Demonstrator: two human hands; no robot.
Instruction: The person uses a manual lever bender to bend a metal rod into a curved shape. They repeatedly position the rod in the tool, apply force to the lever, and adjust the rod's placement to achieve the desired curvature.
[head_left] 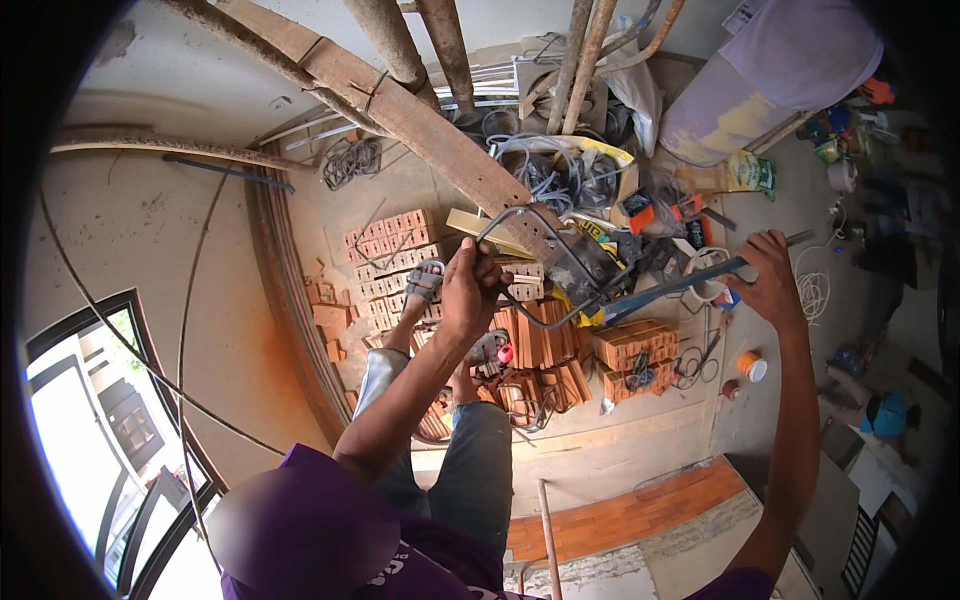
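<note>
A thin dark steel rod [516, 211], bent into a roughly rectangular loop, is gripped in my left hand [470, 290], whose fingers close round its near-left side. My right hand [766, 277] is closed round the upper part of a long blue metal bar [680, 284], which slants down to the left. The bar's lower end meets the loop's right corner; whether it hooks round the rod I cannot tell. The loop lies across the lower end of a long wooden plank [440, 150], which has nails or pegs in it.
Below are stacked hollow red bricks [390, 240] and more bricks [635, 345]. Beyond the plank lie coiled hoses [540, 165], bags and tools. Upright poles [455, 50] stand at the back, near a covered lilac drum [715, 115]. A small orange-and-white tub [751, 366] stands right.
</note>
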